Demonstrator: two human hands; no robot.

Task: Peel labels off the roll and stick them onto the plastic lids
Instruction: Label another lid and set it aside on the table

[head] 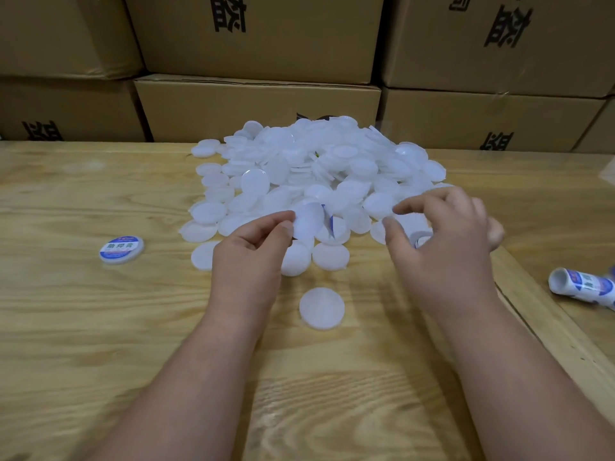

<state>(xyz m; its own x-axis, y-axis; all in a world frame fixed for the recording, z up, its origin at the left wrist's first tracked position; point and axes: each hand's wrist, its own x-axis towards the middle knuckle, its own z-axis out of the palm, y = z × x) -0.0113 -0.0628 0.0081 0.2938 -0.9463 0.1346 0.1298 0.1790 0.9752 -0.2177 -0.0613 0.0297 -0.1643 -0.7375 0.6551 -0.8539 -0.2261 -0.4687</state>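
Lids (pixel 319 168), round, flat and milky white, lie heaped on the table (pixel 83 327) in front of me, spilling toward my hands. My left hand (pixel 248 252) pinches a round white label (pixel 307 221) by its edge between thumb and forefinger, just above the near lids; a blue-printed strip shows beside it. My right hand (pixel 442 241) hovers with fingers loosely curled over a small label roll (pixel 421 239), and I cannot tell whether it grips it. One bare lid (pixel 321 308) sits alone between my wrists. A labelled lid (pixel 121 250), blue and white, lies well off to the left. Another roll (pixel 585 287) lies at the right edge. The table is pale plywood; stacked cardboard boxes (pixel 256 108) with black characters stand behind.
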